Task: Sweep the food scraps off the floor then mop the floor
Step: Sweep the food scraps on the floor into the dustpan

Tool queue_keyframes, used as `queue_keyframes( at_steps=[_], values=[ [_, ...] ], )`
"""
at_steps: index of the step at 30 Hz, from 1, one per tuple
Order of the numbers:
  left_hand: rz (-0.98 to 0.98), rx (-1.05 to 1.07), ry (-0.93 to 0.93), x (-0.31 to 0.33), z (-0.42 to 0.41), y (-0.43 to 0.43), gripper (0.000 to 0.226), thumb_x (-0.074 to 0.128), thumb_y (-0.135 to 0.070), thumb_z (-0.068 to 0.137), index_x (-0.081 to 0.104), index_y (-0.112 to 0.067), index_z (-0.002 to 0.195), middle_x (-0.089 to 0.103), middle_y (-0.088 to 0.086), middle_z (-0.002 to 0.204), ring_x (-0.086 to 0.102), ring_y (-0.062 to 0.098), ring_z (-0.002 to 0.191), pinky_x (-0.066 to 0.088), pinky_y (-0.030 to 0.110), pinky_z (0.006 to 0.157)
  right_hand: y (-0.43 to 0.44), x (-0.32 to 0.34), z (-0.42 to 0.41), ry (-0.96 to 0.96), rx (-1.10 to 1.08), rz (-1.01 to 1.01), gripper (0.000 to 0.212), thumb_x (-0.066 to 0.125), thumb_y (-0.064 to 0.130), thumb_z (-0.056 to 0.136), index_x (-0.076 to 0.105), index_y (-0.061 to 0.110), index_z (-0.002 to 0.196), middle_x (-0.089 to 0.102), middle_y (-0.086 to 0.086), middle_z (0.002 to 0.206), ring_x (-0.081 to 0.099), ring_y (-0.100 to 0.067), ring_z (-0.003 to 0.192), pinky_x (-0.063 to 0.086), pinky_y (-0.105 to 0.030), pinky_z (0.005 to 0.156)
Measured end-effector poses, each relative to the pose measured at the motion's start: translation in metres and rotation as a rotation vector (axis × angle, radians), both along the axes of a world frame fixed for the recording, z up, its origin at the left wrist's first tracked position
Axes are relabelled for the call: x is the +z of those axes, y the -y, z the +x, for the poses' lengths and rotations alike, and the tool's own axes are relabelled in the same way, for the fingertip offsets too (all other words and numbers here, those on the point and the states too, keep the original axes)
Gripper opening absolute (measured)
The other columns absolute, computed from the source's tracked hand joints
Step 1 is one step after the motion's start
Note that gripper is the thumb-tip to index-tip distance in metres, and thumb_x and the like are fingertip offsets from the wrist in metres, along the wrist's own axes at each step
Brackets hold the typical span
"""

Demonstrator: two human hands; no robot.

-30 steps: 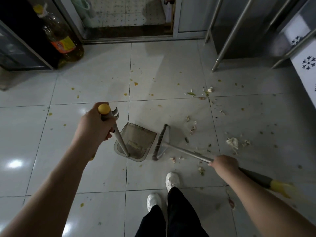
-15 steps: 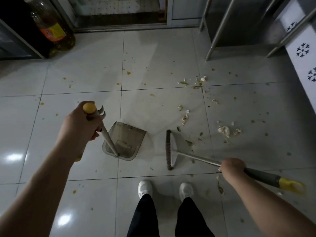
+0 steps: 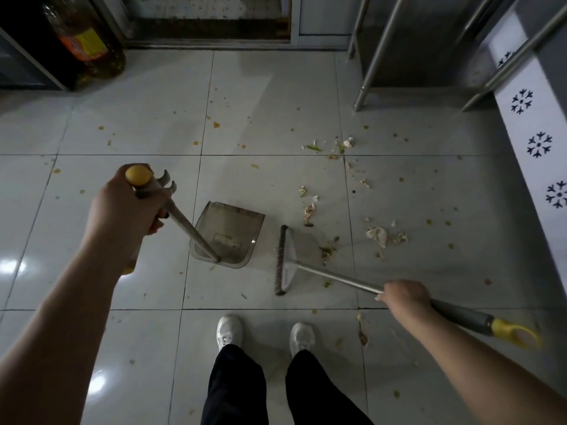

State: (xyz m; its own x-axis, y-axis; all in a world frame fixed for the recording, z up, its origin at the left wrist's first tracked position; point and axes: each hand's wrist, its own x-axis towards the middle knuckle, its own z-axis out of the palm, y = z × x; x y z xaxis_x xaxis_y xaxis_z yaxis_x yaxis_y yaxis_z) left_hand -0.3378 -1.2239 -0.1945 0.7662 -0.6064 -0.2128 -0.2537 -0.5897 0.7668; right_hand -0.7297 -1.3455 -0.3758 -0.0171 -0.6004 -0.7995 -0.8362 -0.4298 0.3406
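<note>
My left hand grips the yellow-capped handle of a grey translucent dustpan, which rests on the white tile floor with its mouth toward the broom. My right hand grips the metal shaft of a broom whose flat head stands on the floor just right of the dustpan, apart from it. Food scraps lie scattered to the right of the broom head and further off, with small yellow spots spread across the tiles.
A large oil bottle stands at the back left beside a dark cabinet. Steel table legs rise at the back right. A white patterned panel runs along the right edge. My white shoes stand on the tile below the broom.
The broom head has swung back from beside the dustpan to the right and turned upright to it. The view has shifted backward, and my feet now stand side by side.
</note>
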Motion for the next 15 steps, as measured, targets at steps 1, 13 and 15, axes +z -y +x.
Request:
queue_keyframes(
  at_steps=[1,13,15],
  values=[
    [-0.012,0.008,0.003,0.001,-0.001,0.001,0.025,0.063,-0.014,0.086,0.051,-0.025,0.106,0.062,0.005,0.067,0.059,0.006,0.043,0.045,0.012,0.035,-0.009,-0.004,0.006,0.042,-0.003,0.017,0.043,0.042,0.05,0.096,0.064,0.019,0.116,0.063,0.004,0.094,0.058,-0.016,0.081,0.041,-0.024,0.067],
    [-0.012,-0.022,0.026,0.0,0.015,-0.001,0.026,0.062,-0.014,0.086,0.052,-0.027,0.106,0.06,0.004,0.064,0.057,0.005,0.04,0.045,0.015,0.035,-0.099,-0.064,0.086,0.028,0.174,0.115,0.032,0.042,0.026,0.1,0.058,0.019,0.127,0.058,0.0,0.13,0.054,-0.021,0.121,0.045,-0.033,0.095],
    [-0.014,-0.028,0.014,-0.002,0.018,-0.003,0.027,0.062,-0.014,0.085,0.052,-0.027,0.106,0.06,0.003,0.064,0.057,0.011,0.047,0.046,0.016,0.036,-0.084,-0.061,0.076,0.006,0.209,0.075,0.03,0.044,0.027,0.1,0.059,0.02,0.125,0.059,0.0,0.128,0.056,-0.021,0.118,0.047,-0.034,0.095]
  ],
)
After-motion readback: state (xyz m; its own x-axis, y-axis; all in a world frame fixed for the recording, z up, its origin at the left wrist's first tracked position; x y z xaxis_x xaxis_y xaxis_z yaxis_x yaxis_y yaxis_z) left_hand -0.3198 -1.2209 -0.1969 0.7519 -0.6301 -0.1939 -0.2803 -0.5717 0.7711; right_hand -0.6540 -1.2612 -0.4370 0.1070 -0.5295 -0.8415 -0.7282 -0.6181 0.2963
